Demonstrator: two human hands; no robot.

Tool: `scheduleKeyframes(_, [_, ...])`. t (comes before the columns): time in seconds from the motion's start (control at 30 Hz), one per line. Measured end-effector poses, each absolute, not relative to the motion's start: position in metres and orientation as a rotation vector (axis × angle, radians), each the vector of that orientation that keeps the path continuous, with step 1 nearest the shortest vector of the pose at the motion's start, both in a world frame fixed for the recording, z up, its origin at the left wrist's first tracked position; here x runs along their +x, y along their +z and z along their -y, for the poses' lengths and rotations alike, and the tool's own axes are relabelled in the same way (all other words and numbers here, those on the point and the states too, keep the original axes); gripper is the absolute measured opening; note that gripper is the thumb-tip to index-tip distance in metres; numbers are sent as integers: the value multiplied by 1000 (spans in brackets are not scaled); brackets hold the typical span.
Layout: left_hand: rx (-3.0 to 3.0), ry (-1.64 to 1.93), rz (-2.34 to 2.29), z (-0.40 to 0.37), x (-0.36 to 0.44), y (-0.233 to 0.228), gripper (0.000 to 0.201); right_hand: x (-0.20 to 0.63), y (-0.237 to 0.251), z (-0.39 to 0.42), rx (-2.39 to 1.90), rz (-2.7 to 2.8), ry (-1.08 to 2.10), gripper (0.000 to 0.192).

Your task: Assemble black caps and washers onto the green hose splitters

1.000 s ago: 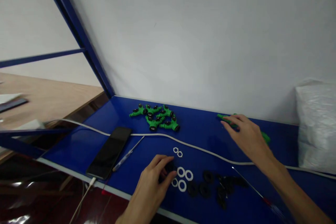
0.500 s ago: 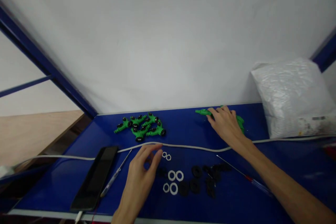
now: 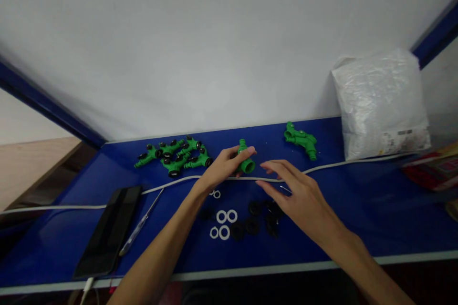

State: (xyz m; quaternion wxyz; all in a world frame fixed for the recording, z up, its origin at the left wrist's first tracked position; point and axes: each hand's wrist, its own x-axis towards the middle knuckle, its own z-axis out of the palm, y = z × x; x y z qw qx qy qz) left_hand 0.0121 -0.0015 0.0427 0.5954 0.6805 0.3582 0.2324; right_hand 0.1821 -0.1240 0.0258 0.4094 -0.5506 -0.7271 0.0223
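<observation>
You have one green plastic hose fitting [image 3: 245, 159] in your left hand [image 3: 222, 167], and your right hand [image 3: 296, 195] is empty: two hands in view. On the blue tabletop [image 3: 358, 209] lies one cluster of green fittings with black caps [image 3: 173, 155], roughly six, too tangled to count surely. One smaller green heap [image 3: 301, 139] sits apart, perhaps two pieces. Count six white plastic rings [image 3: 222, 221]: four large, two small. The black rubber washers [image 3: 255, 217] number about seven. One black phone [image 3: 109, 231], one clear-handled screwdriver [image 3: 138, 226], one white cable [image 3: 332, 166], one white plastic bag [image 3: 379, 102].
</observation>
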Motion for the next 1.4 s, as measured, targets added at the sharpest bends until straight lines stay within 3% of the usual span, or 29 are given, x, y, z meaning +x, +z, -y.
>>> scheduleKeyframes(0.07, [1517,622,-853,-1,4,37,62,193,21,136,-1482,1849,93,20])
scheduleKeyframes(0.4, [1268,585,-722,-1,-1,28,59,190,-11,155,-1498,2099,-56,26])
scheduleKeyframes(0.6, [1245,567,-734,-5,-1,23,57,184,-8,154,-1505,1997,64,23])
scheduleKeyframes(0.77, [1212,563,-754,-5,-1,23,54,186,23,143,-1449,1745,290,15])
scheduleKeyframes(0.97, [1198,578,-681,-6,-1,19,48,193,66,78,-1371,1460,859,30])
scheduleKeyframes(1.4, [1227,628,-653,-7,-1,17,39,190,38,49,-1085,988,1387,28])
